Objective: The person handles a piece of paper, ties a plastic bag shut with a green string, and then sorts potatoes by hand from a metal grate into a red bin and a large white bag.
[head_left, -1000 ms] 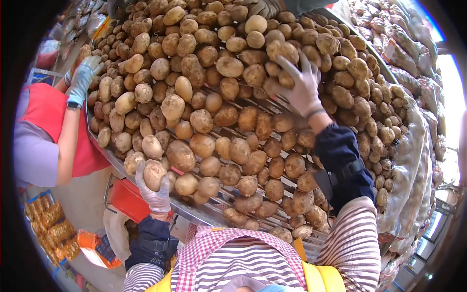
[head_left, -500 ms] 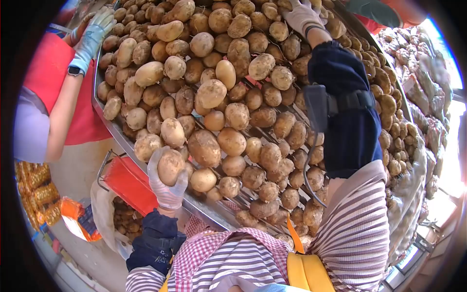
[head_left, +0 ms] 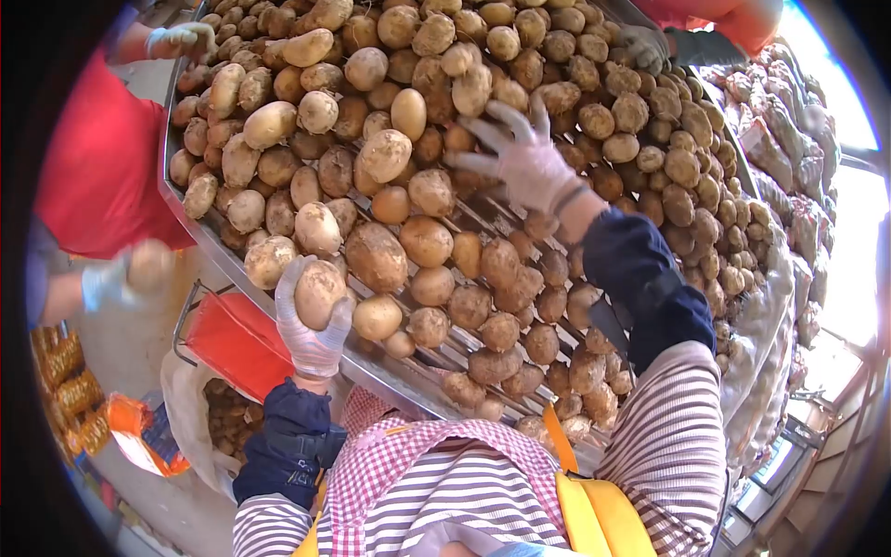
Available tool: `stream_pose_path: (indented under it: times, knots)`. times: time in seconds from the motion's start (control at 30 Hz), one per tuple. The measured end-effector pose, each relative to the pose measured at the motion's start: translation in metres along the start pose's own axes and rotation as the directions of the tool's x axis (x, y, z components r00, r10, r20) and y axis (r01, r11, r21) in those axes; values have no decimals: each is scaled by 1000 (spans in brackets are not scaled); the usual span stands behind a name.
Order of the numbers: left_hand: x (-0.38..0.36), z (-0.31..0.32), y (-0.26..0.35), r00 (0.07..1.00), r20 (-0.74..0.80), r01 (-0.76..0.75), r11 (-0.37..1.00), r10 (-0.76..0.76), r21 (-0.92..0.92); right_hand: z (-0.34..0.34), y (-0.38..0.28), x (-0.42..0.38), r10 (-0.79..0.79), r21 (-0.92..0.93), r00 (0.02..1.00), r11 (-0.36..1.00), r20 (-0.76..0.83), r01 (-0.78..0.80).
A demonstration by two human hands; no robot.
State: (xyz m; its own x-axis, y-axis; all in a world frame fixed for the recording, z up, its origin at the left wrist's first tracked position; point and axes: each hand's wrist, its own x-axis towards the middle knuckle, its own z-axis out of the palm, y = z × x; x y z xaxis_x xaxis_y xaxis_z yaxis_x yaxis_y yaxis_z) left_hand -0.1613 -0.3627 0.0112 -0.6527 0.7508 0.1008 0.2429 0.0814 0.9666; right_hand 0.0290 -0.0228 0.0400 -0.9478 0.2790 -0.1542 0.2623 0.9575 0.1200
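Observation:
A wide metal sorting table (head_left: 380, 373) with slats carries a heap of dirt-covered potatoes (head_left: 376, 255). My left hand (head_left: 311, 334), in a pale glove, is closed round one large potato (head_left: 319, 293) at the table's near left edge. Over the middle of the heap, my gloved right hand (head_left: 529, 165) has its fingers spread, with the fingertips beside several potatoes. Nothing shows in its grasp. Bare slats (head_left: 478, 218) are visible just below that hand.
A co-worker's gloved hand (head_left: 148, 269) holds a potato at the left, and another gloved hand (head_left: 181, 42) is at the far left edge. A gloved hand (head_left: 645, 46) reaches in at the top right. Beside me stand a red chute (head_left: 237, 339) and an open sack (head_left: 190, 399). Filled sacks (head_left: 789, 176) are stacked on the right.
My right hand has come back from the far side to the middle of the heap. My left hand keeps its potato. The co-worker at the left now has a potato low beside the table.

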Motion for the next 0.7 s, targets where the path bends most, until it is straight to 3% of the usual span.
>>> stream_pose_path:
  times: [0.07, 0.13, 0.17, 0.2, 0.27, 0.3, 0.37, 0.43, 0.47, 0.57, 0.63, 0.67, 0.7]
  knots:
    - [0, 1, 1, 1000, -13, 9, 1000, -9, -12, 6, 24, 16, -103, -272, 989, 960, -109, 70]
    - [-1, 2, -1, 999, -25, 22, 1000, -22, -19, 13, 50, 36, -247, -386, 916, 916, -317, 113]
    - [1, 1, 0, 1000, -23, 3, 1000, -3, 4, 8, 54, 37, -146, -297, 979, 950, -143, 98]
    - [1, 1, 0, 1000, -22, -8, 1000, 9, 23, 6, 55, 43, -143, -388, 934, 921, -328, 4]
    - [1, 1, -4, 999, -37, -8, 999, 10, 52, -18, 45, 35, 132, -124, 910, 973, -394, -195]
    - [1, 2, -5, 999, -47, -4, 999, 6, 39, -21, 35, 24, 125, -126, 910, 974, -396, -189]
    - [3, 3, -1, 998, -63, -20, 999, 23, 46, -27, 13, -5, 204, 94, 873, 979, -442, -181]
    - [5, 3, -1, 995, -73, -64, 995, 70, 78, -23, -22, -48, 37, 170, 978, 985, -208, -1]
    - [6, 4, -1, 992, -69, -101, 989, 109, 111, -9, -33, -68, -102, -32, 993, 995, -58, 100]
    - [6, 6, 4, 995, -51, -83, 993, 88, 87, 16, -55, -111, 0, 50, 995, 999, -105, 6]
    - [8, 6, 2, 993, -63, -91, 991, 98, 98, 4, -69, -109, 91, -50, 981, 995, 174, -84]
    - [7, 7, 0, 993, -45, -104, 990, 108, 94, -4, -75, -115, 113, -50, 979, 993, 172, -106]
    - [7, 7, -1, 993, -47, -102, 991, 106, 82, -14, -80, -117, 238, -23, 927, 970, 289, -242]
